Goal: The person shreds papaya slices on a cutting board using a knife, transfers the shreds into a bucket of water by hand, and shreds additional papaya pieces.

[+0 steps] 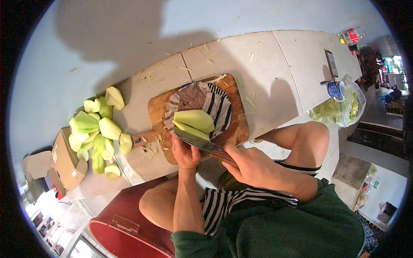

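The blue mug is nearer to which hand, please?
Right. The right hand, on the knife handle, is nearer but well apart from the mug; the left hand, by the blade, is farther away.

No lettering comes up readable here. The blue mug (334,89) shows pale markings, but they're too small to make out. Just past the mug, the phone-like device (331,63) has an unreadable display; farther off, the red-and-yellow packet (349,36) is blurred. Well apart from the mug, the cardboard box (64,157) carries a tiny, illegible label (74,173).
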A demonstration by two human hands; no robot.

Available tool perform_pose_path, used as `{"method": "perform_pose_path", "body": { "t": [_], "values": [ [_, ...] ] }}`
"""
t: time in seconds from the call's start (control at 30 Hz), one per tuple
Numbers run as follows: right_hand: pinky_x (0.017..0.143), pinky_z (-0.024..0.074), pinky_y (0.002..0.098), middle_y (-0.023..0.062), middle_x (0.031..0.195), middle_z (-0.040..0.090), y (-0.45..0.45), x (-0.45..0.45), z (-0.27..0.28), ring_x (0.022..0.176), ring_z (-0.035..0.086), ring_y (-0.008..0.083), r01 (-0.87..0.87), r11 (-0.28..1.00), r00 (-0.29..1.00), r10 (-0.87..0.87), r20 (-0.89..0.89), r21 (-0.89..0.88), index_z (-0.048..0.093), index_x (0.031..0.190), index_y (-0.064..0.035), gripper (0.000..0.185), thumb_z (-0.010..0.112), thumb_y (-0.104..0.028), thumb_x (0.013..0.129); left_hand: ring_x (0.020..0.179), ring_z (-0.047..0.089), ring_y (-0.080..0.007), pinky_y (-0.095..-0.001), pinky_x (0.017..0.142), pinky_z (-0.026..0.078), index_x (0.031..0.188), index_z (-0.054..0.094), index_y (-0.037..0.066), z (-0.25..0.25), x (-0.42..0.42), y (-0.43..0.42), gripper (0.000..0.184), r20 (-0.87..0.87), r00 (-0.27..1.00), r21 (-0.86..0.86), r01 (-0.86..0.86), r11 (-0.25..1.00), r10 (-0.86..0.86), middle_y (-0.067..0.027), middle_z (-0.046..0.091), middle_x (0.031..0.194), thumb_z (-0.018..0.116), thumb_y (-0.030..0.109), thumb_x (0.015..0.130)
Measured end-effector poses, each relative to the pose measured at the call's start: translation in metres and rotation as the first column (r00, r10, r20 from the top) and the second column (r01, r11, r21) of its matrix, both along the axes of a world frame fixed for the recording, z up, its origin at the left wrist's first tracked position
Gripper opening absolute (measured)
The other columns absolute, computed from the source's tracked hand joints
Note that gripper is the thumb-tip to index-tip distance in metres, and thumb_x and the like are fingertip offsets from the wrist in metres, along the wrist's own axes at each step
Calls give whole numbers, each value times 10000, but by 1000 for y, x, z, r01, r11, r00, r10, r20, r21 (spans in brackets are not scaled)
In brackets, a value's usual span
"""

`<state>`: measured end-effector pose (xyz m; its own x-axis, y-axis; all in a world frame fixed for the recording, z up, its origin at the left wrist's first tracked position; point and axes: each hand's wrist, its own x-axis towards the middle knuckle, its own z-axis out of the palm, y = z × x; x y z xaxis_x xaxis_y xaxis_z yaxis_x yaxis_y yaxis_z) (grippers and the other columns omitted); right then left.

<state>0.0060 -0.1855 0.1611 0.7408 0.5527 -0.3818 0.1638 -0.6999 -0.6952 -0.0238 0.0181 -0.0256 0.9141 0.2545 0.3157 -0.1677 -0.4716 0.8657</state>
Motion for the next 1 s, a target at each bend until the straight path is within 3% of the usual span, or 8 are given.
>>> {"method": "perform_pose_path", "body": {
  "t": [0.2,0.43,0.5,0.6,0.7,0.93,1.0],
  "values": [
    [556,495,526,254,684,615,2,6,-9,663,642,461,9,1000,1000,-9,-24,0,477,1002,10,253,666,-134,916,925,682,-314,-380,809,543,1308,492,-62,-1,-3,-4,571,-22,999,-190,18,982,-23,-193,643,1067,619,359,944],
    [560,497,545,257,653,609,6,8,-33,653,636,478,13,999,999,-15,53,39,471,1030,10,277,670,-134,900,888,675,-279,-359,791,544,1316,489,-61,4,0,-4,552,6,1000,-211,-1,977,3,-179,647,1047,625,320,940],
    [567,500,553,260,655,611,12,9,-68,656,636,483,20,1000,999,-20,41,5,473,1034,11,279,666,-139,900,808,648,-282,-362,725,527,1306,492,-52,0,-9,1,521,-104,995,-9,1,1000,-2,-178,626,989,635,283,933],
    [581,505,569,264,660,614,12,14,-79,665,635,493,41,999,998,-40,49,-21,477,1036,10,278,660,-150,900,718,596,-280,-362,657,491,1282,503,-42,-3,-1,-6,478,30,999,-132,-13,991,17,-164,585,920,642,246,926],
    [589,501,579,268,672,618,12,13,-75,672,634,497,60,998,998,-60,30,0,483,1028,9,266,657,-150,904,688,562,-274,-355,631,468,1278,506,-39,-8,-1,-2,465,31,1000,-38,-4,999,5,-147,550,877,646,228,925],
    [587,481,559,282,692,622,2,3,-20,676,630,495,73,995,997,-74,0,72,497,1008,20,252,663,-148,920,740,582,-280,-363,658,486,1264,537,-29,2,-1,-6,474,-27,999,-162,-23,987,19,-159,561,921,659,279,925],
    [584,484,553,282,691,621,-1,2,-3,675,631,492,69,996,998,-68,-13,63,500,1016,23,258,664,-153,923,766,604,-293,-370,679,498,1250,550,-27,3,2,-5,473,51,999,-125,-12,992,19,-168,573,956,650,306,929]
  ]
}}
